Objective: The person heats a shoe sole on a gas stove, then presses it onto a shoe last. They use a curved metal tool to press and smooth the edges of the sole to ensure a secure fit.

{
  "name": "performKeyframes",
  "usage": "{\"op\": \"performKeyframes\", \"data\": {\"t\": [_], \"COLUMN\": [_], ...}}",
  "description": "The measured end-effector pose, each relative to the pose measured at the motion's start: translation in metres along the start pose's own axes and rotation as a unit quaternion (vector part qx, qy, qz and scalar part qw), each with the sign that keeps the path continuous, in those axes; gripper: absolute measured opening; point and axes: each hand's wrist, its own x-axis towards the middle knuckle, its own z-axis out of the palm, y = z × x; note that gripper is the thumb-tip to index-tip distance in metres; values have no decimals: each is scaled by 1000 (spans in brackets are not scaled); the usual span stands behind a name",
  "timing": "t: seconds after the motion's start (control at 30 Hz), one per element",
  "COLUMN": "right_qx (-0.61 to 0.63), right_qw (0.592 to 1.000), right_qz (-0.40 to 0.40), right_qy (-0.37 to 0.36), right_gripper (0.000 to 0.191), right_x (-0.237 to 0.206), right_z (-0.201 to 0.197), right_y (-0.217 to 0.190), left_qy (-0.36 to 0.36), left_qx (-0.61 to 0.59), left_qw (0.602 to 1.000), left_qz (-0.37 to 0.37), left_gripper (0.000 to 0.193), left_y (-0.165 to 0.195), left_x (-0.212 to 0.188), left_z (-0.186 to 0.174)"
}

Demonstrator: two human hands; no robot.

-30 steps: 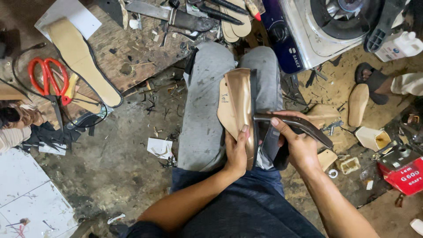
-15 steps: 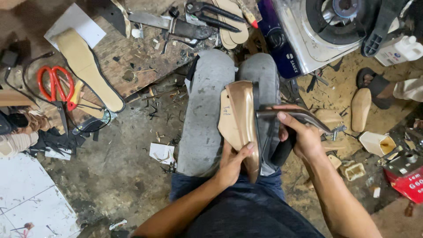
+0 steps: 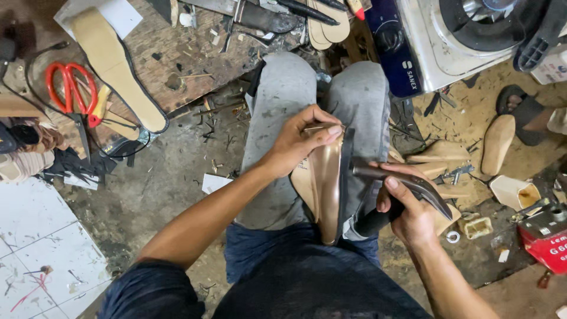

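The left hand (image 3: 298, 142) has moved from the near end of the shoe (image 3: 326, 189) up to its far end, where its fingers pinch a small nail against the edge. The right hand (image 3: 407, 207) is wrapped tight around the hammer (image 3: 407, 186), head touching the shoe. The shoe lies on the lap, probably light and stiff; its glossy bronze skin looks slippery, so grip the edges

Bronze shoe (image 3: 326, 183) upright on lap
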Motion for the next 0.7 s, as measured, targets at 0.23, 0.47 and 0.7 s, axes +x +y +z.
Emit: {"op": "performKeyframes", "data": {"t": [0.23, 0.47, 0.7], "right_qx": [-164, -225, -211], "right_qw": [985, 973, 976], "right_qz": [-34, -29, -13], "right_qy": [37, 53, 59], "right_gripper": [24, 23, 24], "right_x": [-7, 26, 52], "right_z": [36, 56, 67], "right_y": [-19, -47, -57], "left_qy": [-5, 34, 41], "left_qx": [-57, -52, -96], "left_qw": [994, 995, 988], "left_qz": [-89, -83, -115], "left_gripper": [26, 25, 24], "left_y": [-6, 9, 20], "left_x": [11, 28, 39], "left_z": [-7, -6, -12]}}
